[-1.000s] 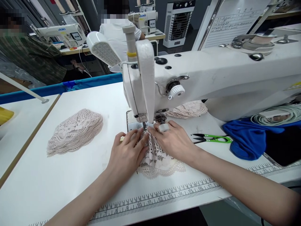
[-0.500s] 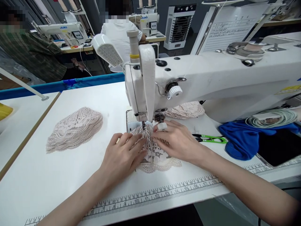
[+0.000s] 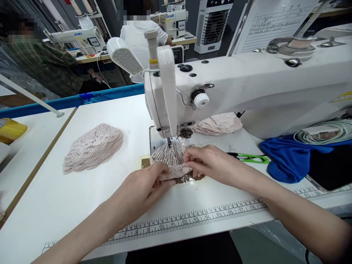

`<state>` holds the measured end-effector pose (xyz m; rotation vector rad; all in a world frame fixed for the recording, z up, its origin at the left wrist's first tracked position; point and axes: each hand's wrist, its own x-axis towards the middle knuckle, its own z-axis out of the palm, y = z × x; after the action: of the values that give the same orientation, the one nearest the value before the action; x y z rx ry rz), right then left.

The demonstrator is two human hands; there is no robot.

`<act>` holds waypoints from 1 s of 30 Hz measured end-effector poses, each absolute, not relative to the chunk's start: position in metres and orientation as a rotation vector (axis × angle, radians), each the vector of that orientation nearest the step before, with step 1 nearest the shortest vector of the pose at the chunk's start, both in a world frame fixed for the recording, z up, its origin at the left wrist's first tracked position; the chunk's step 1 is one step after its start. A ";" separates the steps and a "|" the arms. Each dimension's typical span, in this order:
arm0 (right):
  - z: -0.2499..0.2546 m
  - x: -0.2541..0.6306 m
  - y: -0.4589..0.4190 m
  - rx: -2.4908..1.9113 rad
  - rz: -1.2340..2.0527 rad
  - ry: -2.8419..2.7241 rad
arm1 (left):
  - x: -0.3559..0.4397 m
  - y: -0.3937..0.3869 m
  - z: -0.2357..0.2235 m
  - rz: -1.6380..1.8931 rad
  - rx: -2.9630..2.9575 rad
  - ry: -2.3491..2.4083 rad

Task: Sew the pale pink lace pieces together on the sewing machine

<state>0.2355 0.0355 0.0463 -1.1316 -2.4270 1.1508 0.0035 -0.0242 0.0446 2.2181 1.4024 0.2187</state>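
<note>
A pale pink lace piece (image 3: 168, 154) lies under the needle area of the white sewing machine (image 3: 236, 79), its near edge folded up. My right hand (image 3: 207, 161) pinches that folded edge on the right between thumb and fingers. At the left end of the fold, my left hand (image 3: 147, 185) has its fingers curled around the lace, the thumb stretched along the near side. Below the fold, a brown taped patch (image 3: 187, 179) shows on the table. The presser foot (image 3: 169, 142) stands at the lace's far end; whether it presses down I cannot tell.
One stack of lace pieces (image 3: 93, 148) lies at left, another lace stack (image 3: 218, 123) behind the needle. Green-handled thread snips (image 3: 253, 158), a blue cloth (image 3: 287, 161) and a black phone-like device (image 3: 331, 167) lie at right. A printed ruler (image 3: 176, 223) runs along the front edge. Two people sit beyond.
The near part of the lace, flat before, is now folded up toward the machine, baring the brown patch. Both hands have drawn in their fingers on the fold. The view has shifted slightly.
</note>
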 end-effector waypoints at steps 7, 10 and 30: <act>0.041 0.232 0.033 -1.070 0.839 -2.581 | 0.010 -0.013 0.046 0.235 2.055 1.514; 0.038 0.230 0.032 -1.047 0.778 -2.560 | 0.013 -0.010 0.049 0.248 1.988 1.517; 0.027 0.224 0.032 -0.975 0.504 -2.353 | 0.010 0.025 0.043 0.235 2.236 1.354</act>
<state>0.2238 0.0321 0.0271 -0.9747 -2.3529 0.5044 0.0097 0.0248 0.0426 2.2363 1.3539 0.2348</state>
